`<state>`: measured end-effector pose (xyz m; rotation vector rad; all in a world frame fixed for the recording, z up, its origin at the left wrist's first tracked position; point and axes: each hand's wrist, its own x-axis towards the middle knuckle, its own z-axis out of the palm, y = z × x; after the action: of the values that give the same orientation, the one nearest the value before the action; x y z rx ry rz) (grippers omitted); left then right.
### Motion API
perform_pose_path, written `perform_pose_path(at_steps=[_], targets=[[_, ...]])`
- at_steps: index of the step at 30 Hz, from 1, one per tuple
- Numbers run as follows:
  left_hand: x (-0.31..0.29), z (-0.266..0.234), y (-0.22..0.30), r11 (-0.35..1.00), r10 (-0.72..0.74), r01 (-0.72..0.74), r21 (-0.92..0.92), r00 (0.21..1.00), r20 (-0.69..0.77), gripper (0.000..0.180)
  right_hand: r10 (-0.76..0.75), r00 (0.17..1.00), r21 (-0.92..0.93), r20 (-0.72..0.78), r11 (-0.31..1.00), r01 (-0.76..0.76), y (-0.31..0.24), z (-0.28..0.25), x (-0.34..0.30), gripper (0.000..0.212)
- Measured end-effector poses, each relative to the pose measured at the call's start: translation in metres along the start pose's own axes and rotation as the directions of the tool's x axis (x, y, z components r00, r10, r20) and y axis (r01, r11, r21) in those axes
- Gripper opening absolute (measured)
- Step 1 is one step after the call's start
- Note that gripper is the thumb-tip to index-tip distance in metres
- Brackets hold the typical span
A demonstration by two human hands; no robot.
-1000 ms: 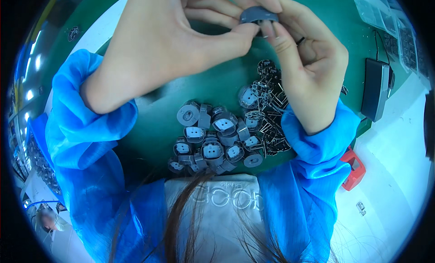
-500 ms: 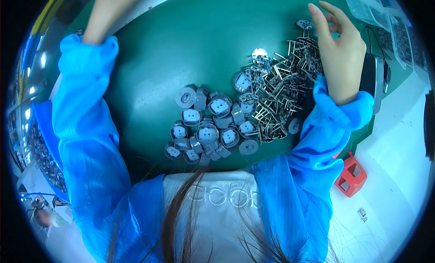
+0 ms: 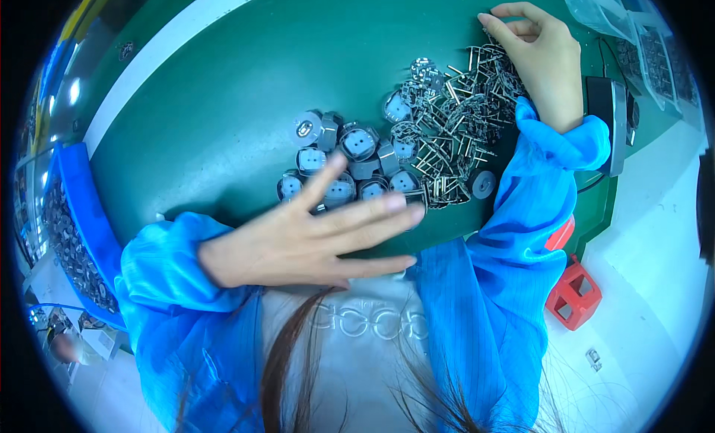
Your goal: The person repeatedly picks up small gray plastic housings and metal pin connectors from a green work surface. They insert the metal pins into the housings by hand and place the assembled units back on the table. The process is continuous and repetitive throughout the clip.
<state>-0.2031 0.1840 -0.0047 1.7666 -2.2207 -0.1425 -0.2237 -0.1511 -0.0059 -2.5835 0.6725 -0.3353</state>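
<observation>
My left hand (image 3: 305, 243) is over the table's near edge with its fingers spread, partly covering a group of round grey plastic housings (image 3: 359, 142). Nothing shows in its grasp. To the right of these housings lies a tangled heap of small round circuit boards with metal pins (image 3: 454, 138). My right hand (image 3: 547, 64) is at the far right end of that heap. Its thumb and index finger come together, and whatever is between them is too small or hidden to make out. One grey disc-shaped housing (image 3: 482, 184) sits apart by my right sleeve.
A green work surface (image 3: 216, 127) lies under the parts. Beyond my left arm stands a blue bin (image 3: 91, 224) full of small parts. On the right are a dark boxy device (image 3: 607, 112), clear plastic bins (image 3: 648, 49) and, lower down, a red stool (image 3: 575, 295).
My left hand has come from the far left edge back toward me, over the grey housings. My right hand has shifted slightly left, and its thumb and index finger have closed together.
</observation>
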Motion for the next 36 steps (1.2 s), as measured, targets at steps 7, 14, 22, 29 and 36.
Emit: perform_pose_path(at_steps=[7, 14, 22, 29, 36], targets=[[0.007, 0.009, -0.034, 0.995, 0.025, -0.024, 0.1, 1.0, -0.007, 0.032, -0.037, 0.998, -0.028, -0.058, 0.999, 0.036, -0.01, 0.009, -0.006, 0.025], [0.028, -0.002, -0.097, 0.997, 0.042, -0.035, 0.071, 0.994, -0.096, 0.049, -0.036, 0.982, 0.097, -0.184, 0.994, 0.054, -0.016, 0.008, 0.0, 0.02], [0.08, -0.045, -0.126, 0.963, -0.035, -0.016, -0.267, 0.982, -0.186, 0.022, -0.037, 0.977, 0.187, -0.208, 0.979, 0.077, -0.016, 0.014, 0.003, 0.016], [0.128, -0.067, -0.187, 0.944, -0.006, 0.037, -0.327, 0.995, 0.098, 0.039, 0.017, 0.968, 0.499, -0.25, 0.859, 0.114, -0.038, 0.006, -0.002, 0.018], [0.146, -0.053, -0.194, 0.863, -0.046, 0.143, -0.485, 0.977, 0.208, 0.036, -0.063, 0.996, 0.784, 0.065, 0.62, -0.012, -0.034, -0.002, 0.02, 0.016]])
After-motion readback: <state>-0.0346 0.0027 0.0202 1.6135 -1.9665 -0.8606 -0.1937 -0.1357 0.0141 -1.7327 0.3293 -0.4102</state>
